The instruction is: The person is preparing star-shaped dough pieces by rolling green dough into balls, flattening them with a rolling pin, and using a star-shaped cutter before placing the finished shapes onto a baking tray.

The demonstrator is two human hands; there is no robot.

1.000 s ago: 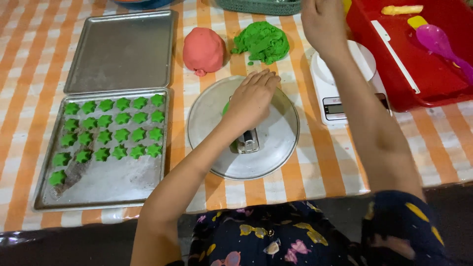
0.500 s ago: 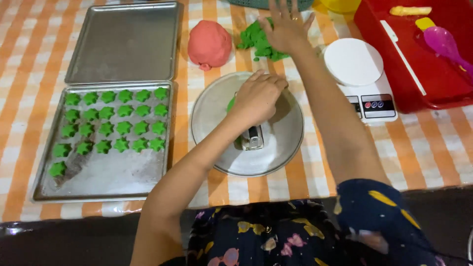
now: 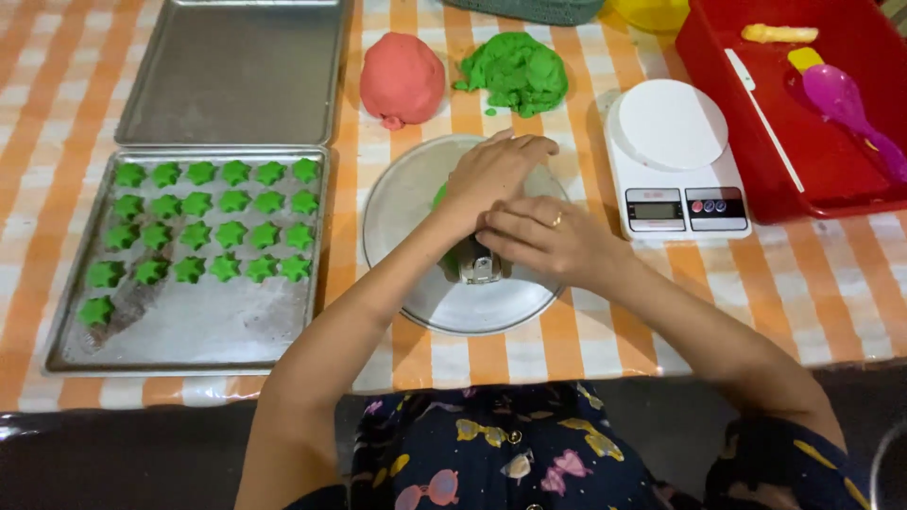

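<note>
Metal cutter (image 3: 480, 269) on round plate (image 3: 416, 293), under both hands' grip: left hand (image 3: 491, 175), right hand (image 3: 543, 241).

Bright even overhead light, soft shadows — sharp, slight glare

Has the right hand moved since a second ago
Yes. The right hand has come back from the green dough beyond the round metal plate toward the person, and now rests over the plate beside the left hand.

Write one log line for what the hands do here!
left hand: on metal cutter | right hand: on cutter | round plate | green dough stars on tray
</note>
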